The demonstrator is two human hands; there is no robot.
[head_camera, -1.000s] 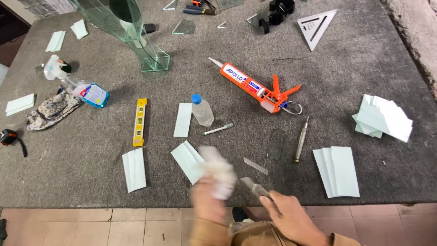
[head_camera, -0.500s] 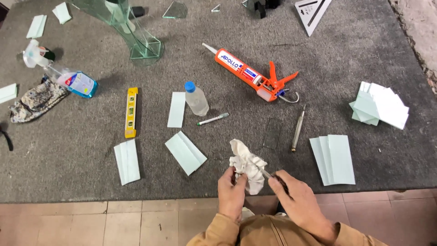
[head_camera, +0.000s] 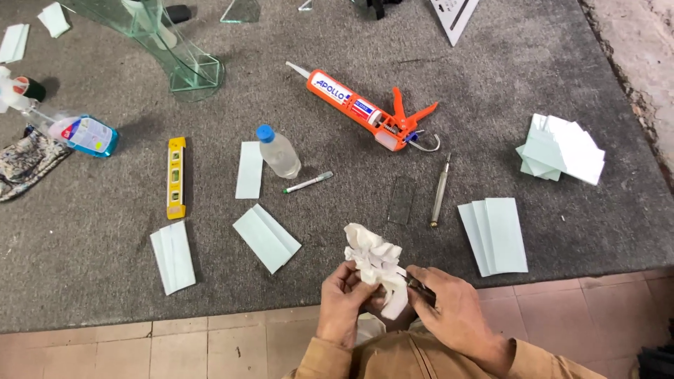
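Observation:
My left hand (head_camera: 344,302) and my right hand (head_camera: 453,316) meet at the near edge of a grey felt-covered table (head_camera: 105,281). Between them they grip a crumpled white cloth (head_camera: 375,263). A small dark strip (head_camera: 414,284), mostly hidden, is pinched in the fingers of my right hand against the cloth. A clear glass strip (head_camera: 401,200) lies flat just beyond the cloth, beside a slim metal glass-cutter tool (head_camera: 439,191).
Pale glass strips lie in groups: (head_camera: 173,256), (head_camera: 267,237), (head_camera: 249,170), (head_camera: 495,235), a stack (head_camera: 562,149). An orange caulking gun (head_camera: 365,111), small water bottle (head_camera: 279,151), pen (head_camera: 307,182), yellow spirit level (head_camera: 175,177), spray bottle (head_camera: 77,132), glass structure (head_camera: 179,52).
Both hands have come together on the cloth at the table's near edge. The view has shifted closer. A clear glass strip now lies next to the metal tool.

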